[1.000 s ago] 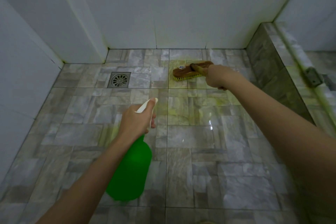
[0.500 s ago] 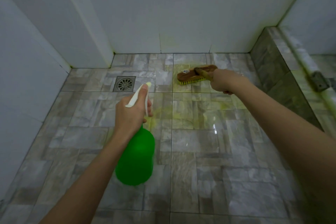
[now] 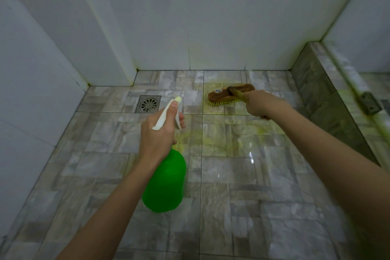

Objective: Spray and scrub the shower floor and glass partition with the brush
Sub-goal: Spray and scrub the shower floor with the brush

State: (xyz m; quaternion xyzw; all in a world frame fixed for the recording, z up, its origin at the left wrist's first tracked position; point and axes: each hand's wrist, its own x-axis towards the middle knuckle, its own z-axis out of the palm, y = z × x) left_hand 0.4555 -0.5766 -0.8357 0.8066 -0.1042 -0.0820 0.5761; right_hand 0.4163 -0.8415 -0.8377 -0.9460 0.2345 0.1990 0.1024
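Both hands at work on the shower floor (image 3: 242, 186).

The left hand (image 3: 158, 137) is wrapped around the green spray bottle (image 3: 164, 183), nozzle aimed toward the floor's far edge near the drain (image 3: 149, 104). The right hand (image 3: 261, 102) grips the brush (image 3: 229, 94) handle, bristles resting on yellow-stained tiles by the far wall.

Premises: a tiled shower stall in a bathroom. Grey stone-pattern floor tiles (image 3: 221, 175) are wet and carry yellowish staining. A square metal floor drain (image 3: 149, 104) sits near the back corner. White tiled walls (image 3: 211, 17) enclose three sides. A raised tiled kerb (image 3: 322, 91) with a metal hinge (image 3: 370, 103) borders the right.
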